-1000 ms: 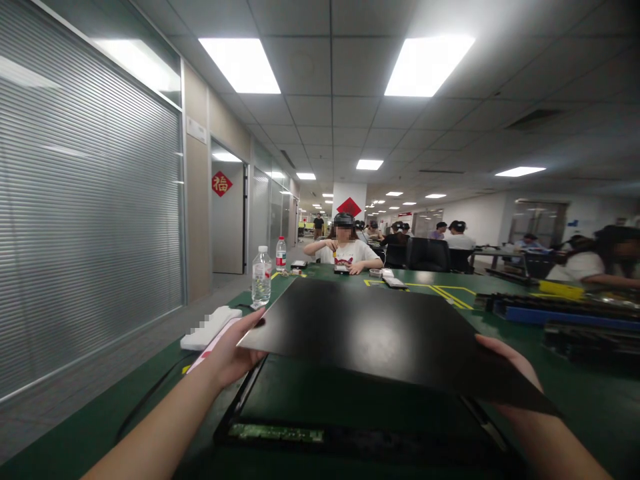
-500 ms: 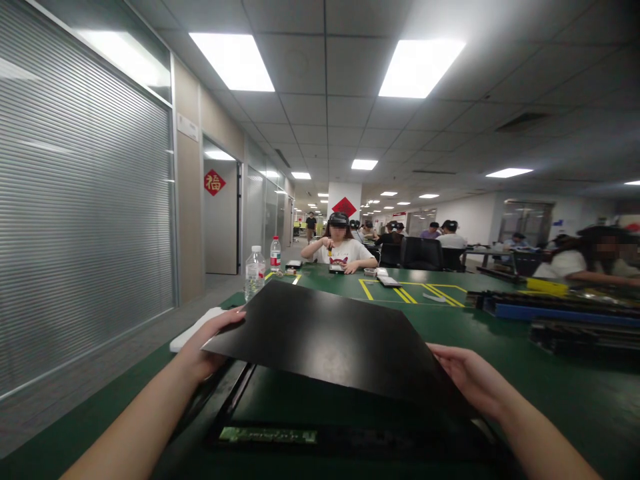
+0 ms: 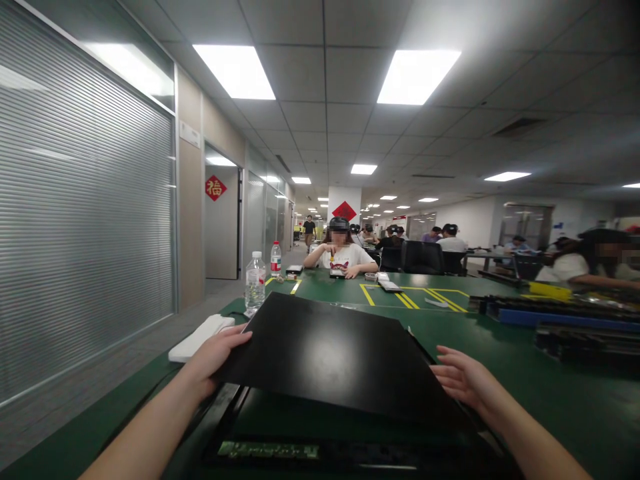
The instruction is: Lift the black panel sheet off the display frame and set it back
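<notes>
Both my bare forearms reach forward and inward. My left hand (image 3: 214, 355) lies palm down with its fingers stretched together toward the right (thumb hidden, so its grip is unclear). My right hand (image 3: 463, 380) hangs loose, fingers spread and slightly curled.

A white box (image 3: 200, 337) lies at the table's (image 3: 500, 347) left edge. A water bottle (image 3: 255, 281) stands just beyond it, and a second bottle (image 3: 275, 259) farther along. Yellow lines (image 3: 400, 299) mark the far end, where a person (image 3: 341, 252) sits. Blue trays (image 3: 550, 316) lie along the right edge.
</notes>
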`<action>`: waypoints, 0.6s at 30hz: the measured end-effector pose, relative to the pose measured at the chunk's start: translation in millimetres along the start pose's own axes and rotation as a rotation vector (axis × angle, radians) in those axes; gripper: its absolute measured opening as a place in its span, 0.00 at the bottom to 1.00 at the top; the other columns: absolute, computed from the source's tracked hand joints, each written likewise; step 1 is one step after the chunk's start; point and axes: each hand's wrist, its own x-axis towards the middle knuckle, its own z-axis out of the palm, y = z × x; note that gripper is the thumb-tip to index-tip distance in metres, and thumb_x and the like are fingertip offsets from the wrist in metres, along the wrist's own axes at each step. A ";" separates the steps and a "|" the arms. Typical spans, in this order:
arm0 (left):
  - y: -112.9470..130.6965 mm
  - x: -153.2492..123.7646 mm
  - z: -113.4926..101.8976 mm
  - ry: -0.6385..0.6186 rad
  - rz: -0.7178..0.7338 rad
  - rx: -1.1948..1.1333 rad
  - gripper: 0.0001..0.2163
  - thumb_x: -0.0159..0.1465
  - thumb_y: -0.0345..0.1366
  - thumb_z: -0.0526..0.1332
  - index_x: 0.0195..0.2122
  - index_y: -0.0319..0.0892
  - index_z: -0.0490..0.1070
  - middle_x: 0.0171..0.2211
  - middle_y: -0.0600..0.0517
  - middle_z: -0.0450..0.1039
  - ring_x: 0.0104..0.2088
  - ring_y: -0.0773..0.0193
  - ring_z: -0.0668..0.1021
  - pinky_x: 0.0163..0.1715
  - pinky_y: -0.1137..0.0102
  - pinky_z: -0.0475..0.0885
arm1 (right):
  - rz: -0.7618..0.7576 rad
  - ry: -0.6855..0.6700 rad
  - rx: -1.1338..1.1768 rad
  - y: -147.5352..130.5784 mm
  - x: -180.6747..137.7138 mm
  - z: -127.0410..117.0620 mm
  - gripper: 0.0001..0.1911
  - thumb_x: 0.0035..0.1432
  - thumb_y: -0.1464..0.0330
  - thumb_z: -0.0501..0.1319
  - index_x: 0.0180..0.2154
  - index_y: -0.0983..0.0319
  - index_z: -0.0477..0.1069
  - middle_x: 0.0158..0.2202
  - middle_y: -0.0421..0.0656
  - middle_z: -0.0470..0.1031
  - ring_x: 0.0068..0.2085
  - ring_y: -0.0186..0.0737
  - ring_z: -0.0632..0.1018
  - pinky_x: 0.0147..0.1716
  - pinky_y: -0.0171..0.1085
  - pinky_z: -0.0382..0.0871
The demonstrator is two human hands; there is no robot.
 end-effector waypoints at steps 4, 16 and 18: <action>-1.9 -0.1 0.1 0.034 0.013 0.024 0.17 0.54 0.28 0.61 0.46 0.40 0.70 0.25 0.50 0.79 0.25 0.56 0.80 0.26 0.67 0.75 | -0.006 0.024 -0.027 0.0 -2.6 2.3 0.33 0.47 0.68 0.61 0.56 0.63 0.55 0.28 0.49 0.78 0.29 0.42 0.79 0.28 0.36 0.72; -12.5 1.2 11.1 0.089 0.045 0.082 0.11 0.53 0.26 0.61 0.38 0.38 0.73 0.26 0.49 0.79 0.25 0.59 0.80 0.24 0.70 0.74 | -0.051 0.133 -0.224 3.7 4.7 -5.5 0.25 0.50 0.64 0.56 0.51 0.62 0.61 0.25 0.47 0.78 0.20 0.32 0.71 0.17 0.27 0.56; -13.1 0.7 11.9 0.095 0.056 0.082 0.10 0.53 0.26 0.61 0.37 0.39 0.74 0.26 0.49 0.79 0.25 0.59 0.80 0.25 0.70 0.74 | -0.073 0.136 -0.244 4.2 6.2 -6.9 0.24 0.49 0.64 0.56 0.50 0.63 0.63 0.26 0.47 0.78 0.19 0.30 0.67 0.15 0.27 0.51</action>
